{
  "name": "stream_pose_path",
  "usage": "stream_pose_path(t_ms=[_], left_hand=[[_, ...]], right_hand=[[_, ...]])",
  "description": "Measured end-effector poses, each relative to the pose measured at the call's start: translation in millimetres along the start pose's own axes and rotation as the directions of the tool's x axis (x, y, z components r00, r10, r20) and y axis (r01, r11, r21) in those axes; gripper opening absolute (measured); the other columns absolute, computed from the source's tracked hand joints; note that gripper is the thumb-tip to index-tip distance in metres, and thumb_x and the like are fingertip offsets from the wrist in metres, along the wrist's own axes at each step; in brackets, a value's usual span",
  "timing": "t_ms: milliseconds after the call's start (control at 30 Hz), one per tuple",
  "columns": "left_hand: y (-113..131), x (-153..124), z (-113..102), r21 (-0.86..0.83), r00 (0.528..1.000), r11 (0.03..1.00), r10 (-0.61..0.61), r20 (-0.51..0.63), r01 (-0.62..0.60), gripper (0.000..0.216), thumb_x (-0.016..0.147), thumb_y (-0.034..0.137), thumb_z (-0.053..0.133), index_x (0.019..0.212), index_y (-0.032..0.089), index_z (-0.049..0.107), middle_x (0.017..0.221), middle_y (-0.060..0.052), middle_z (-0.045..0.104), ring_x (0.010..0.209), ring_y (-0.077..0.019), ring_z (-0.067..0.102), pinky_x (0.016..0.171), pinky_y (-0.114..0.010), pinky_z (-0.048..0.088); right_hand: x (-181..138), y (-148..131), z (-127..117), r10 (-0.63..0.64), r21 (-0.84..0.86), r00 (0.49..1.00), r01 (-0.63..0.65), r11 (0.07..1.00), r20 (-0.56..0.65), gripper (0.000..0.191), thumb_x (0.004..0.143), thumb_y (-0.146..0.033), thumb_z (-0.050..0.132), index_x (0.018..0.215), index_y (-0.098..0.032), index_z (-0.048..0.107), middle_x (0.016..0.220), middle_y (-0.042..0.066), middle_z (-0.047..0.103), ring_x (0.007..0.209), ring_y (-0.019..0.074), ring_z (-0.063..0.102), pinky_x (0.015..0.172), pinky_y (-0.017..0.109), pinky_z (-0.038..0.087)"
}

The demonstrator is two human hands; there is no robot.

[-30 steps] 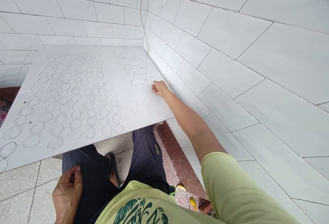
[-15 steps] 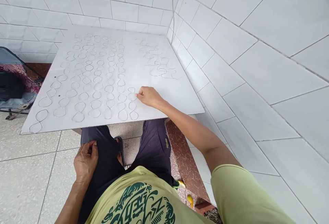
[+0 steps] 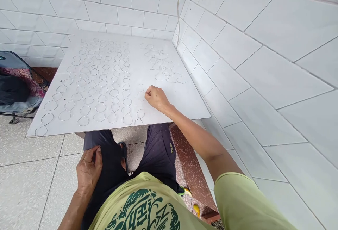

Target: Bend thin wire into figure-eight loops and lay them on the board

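My right hand [image 3: 154,95] is over the front right part of a white board [image 3: 169,99], its thumb and fingers pinched together. A faint, blurred figure-eight wire loop [image 3: 141,88] hangs at the fingertips. Just in front of the hand, another thin wire figure-eight [image 3: 139,117] lies near the board's front edge, its lower end reaching over it. Several rows of such wire loops [image 3: 100,108] cover the left and middle of the board. My left hand [image 3: 90,165] rests on my left thigh with its fingers curled and tips together; nothing shows in it.
Loose bent wires [image 3: 165,71] lie tangled on the back right of the board. White tiled walls [image 3: 237,57] close in behind and to the right, with a thin cable [image 3: 178,11] down the corner. A folding chair [image 3: 18,85] with dark cloth stands at left.
My right hand has shifted slightly right, and the wire loop near its fingertips has moved and blurred. The front figure-eight sits nearer the edge. The view has tilted a little; my left hand stays put.
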State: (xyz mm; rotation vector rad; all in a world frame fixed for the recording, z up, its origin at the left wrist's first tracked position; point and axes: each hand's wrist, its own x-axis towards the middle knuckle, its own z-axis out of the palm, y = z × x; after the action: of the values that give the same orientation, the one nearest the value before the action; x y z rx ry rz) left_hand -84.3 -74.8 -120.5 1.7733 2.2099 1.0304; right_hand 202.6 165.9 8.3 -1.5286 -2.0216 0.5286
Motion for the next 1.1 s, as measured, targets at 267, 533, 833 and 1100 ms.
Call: stream_pose_path(t_ms=[267,533,833,1100], left_hand=[[124.4,25.7,-40.4,-0.315,0.981,0.929,0.186,-0.052,-0.193,0.023,0.098,0.030,0.063,0.118,0.022,0.070,0.110,-0.007,0.073,0.085,-0.0179,0.068,0.080,-0.031,0.057],[157.0,67.9,-33.6,-0.680,0.935,0.669,-0.067,0.349,0.301,0.043,0.094,0.046,0.067,0.126,0.017,0.069,0.104,-0.008,0.075,0.067,-0.0162,0.067,0.060,-0.029,0.056],[140.7,58.8,-23.9,-0.712,0.889,0.564,-0.094,0.448,0.419,0.041,0.098,0.048,0.060,0.123,0.018,0.074,0.076,-0.001,0.069,0.061,-0.0135,0.060,0.061,-0.026,0.053],[130.9,58.0,-35.9,-0.864,0.890,0.320,0.111,0.442,0.389,0.047,0.090,0.031,0.071,0.136,0.023,0.067,0.124,-0.010,0.066,0.107,-0.0222,0.062,0.087,-0.033,0.055]], right_hand=[[-66.4,-39.7,-14.2,-0.094,0.162,0.994,0.102,0.982,-0.056,0.011,0.093,-0.021,0.057,0.083,-0.022,0.054,0.080,0.002,0.069,0.069,0.0172,0.060,0.066,0.030,0.039],[-125.4,-70.0,11.8,-0.306,0.040,0.951,0.308,0.950,-0.051,0.003,0.097,-0.023,0.055,0.095,-0.021,0.055,0.081,0.002,0.070,0.070,0.0172,0.064,0.065,0.030,0.042],[-148.8,-80.3,39.1,-0.330,0.220,0.943,0.315,0.923,0.035,0.011,0.102,-0.024,0.051,0.093,-0.021,0.057,0.085,0.003,0.072,0.072,0.0166,0.066,0.069,0.029,0.047],[-145.2,-77.6,36.5,-0.036,0.631,0.992,-0.049,0.774,0.121,0.017,0.096,-0.035,0.063,0.087,-0.021,0.060,0.074,-0.001,0.067,0.060,0.0118,0.059,0.059,0.025,0.045]])
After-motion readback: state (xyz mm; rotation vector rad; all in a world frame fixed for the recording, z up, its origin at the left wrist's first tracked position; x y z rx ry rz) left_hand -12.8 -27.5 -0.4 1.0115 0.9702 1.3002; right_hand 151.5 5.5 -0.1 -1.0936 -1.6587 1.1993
